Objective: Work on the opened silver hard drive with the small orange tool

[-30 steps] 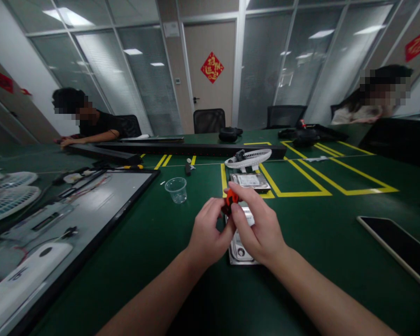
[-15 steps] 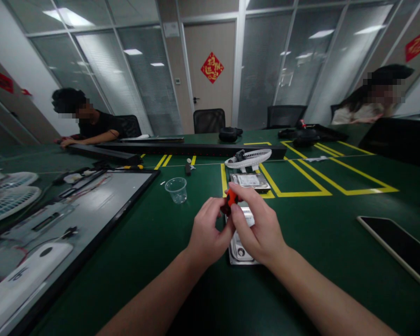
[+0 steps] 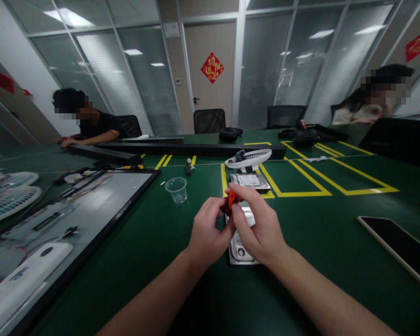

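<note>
Over the near hard drive (image 3: 238,242), my two hands meet at a small orange-and-black tool (image 3: 232,198). My right hand (image 3: 262,224) pinches its orange part between thumb and fingers. Closed at its darker side is my left hand (image 3: 208,228), fingertips against it. The fingers cover most of the tool, so its exact kind and its tip do not show. Below them the silver drive lies flat on the green table, partly hidden by my right hand. A second hard drive (image 3: 250,181) with a white label lies just beyond.
A clear plastic cup (image 3: 177,190) stands left of my hands. A white fan grille (image 3: 259,157) sits behind the drives. An opened flat panel (image 3: 101,200) fills the left side; a phone (image 3: 399,247) lies at right. Two people (image 3: 98,123) sit across the table.
The orange-and-black tool has turned slightly between my fingers, showing a different side. Both hands stay in nearly the same place.
</note>
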`<state>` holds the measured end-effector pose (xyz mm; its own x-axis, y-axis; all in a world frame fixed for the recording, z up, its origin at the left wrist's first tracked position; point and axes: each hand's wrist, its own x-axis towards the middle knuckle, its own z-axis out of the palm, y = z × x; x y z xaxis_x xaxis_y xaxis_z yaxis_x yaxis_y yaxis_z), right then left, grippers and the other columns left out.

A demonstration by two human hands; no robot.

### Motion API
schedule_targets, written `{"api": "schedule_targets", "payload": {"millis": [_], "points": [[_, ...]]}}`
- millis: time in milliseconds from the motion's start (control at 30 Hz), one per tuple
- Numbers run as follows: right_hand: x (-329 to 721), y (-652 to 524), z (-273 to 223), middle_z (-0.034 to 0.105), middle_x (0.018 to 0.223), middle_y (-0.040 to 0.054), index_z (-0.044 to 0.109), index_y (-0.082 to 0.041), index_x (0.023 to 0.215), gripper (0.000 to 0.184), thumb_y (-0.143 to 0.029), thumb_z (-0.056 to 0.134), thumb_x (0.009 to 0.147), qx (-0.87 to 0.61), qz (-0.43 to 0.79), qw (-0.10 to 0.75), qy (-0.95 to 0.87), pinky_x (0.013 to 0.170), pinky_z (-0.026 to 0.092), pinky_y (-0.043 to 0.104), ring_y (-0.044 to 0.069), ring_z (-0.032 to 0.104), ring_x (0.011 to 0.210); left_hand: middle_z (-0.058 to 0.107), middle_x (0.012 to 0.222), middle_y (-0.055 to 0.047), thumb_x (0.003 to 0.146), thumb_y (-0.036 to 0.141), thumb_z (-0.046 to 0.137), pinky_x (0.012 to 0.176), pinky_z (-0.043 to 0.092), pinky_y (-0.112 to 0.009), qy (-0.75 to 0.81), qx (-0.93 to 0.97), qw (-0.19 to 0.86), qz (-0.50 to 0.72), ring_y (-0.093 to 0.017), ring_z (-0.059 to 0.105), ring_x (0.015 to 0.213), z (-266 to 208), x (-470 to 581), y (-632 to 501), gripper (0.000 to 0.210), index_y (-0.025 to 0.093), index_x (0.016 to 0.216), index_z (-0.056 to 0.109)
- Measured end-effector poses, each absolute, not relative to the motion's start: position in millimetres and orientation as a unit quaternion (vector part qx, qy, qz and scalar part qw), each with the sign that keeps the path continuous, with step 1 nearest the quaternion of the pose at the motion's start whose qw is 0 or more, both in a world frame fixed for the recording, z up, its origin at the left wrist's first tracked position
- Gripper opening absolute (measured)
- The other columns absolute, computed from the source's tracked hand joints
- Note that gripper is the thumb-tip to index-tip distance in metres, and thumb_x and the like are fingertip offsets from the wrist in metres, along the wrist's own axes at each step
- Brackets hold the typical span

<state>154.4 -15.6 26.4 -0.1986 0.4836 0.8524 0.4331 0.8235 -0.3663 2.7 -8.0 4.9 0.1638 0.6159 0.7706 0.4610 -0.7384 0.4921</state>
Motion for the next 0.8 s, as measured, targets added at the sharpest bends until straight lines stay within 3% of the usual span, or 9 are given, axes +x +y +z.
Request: {"api": "schedule_targets", "payload": {"millis": [200, 367, 533, 800], "points": [[154.0, -14.9, 26.9, 0.067, 0.123, 0.0097, 0.054, -0.027, 0.143, 0.047, -0.019, 0.061, 0.097, -0.305, 0.006, 0.568, -0.765, 0.097, 0.059, 0.046, 0.025, 0.067, 0.113, 0.064, 0.092, -0.003, 0.088, 0.013, 0.062, 0.073, 0.048, -0.03, 0.356, 0.754, 0.085, 0.545, -0.018, 0.06, 0.081, 1.2, 1.9, -7.8, 0.018, 0.021, 0.103, 0.058], [154.2, -16.9, 27.7, 0.069, 0.126, 0.0092, 0.05, -0.026, 0.147, 0.049, -0.015, 0.054, 0.099, -0.292, 0.026, 0.559, -0.776, 0.1, 0.058, 0.044, 0.024, 0.066, 0.117, 0.064, 0.092, -0.003, 0.092, 0.013, 0.059, 0.072, 0.046, -0.03, 0.345, 0.765, 0.093, 0.535, -0.017, 0.059, 0.081, 3.0, 2.7, -8.3, 0.014, 0.02, 0.103, 0.058], [153.1, -14.8, 26.3, 0.068, 0.124, 0.0088, 0.052, -0.025, 0.145, 0.05, -0.014, 0.058, 0.098, -0.295, 0.022, 0.565, -0.77, 0.099, 0.057, 0.042, 0.023, 0.066, 0.113, 0.064, 0.093, -0.002, 0.086, 0.012, 0.066, 0.072, 0.047, -0.029, 0.36, 0.746, 0.084, 0.554, -0.017, 0.059, 0.08, 1.1, 2.0, -7.7, 0.026, 0.021, 0.109, 0.058], [154.0, -15.2, 26.3, 0.068, 0.124, 0.0092, 0.051, -0.022, 0.146, 0.049, -0.014, 0.058, 0.098, -0.289, 0.025, 0.56, -0.776, 0.099, 0.056, 0.039, 0.022, 0.066, 0.114, 0.062, 0.09, -0.003, 0.093, 0.014, 0.058, 0.072, 0.046, -0.03, 0.348, 0.767, 0.107, 0.529, -0.018, 0.058, 0.08, 2.1, 1.7, -7.6, 0.011, 0.02, 0.102, 0.059]]}}
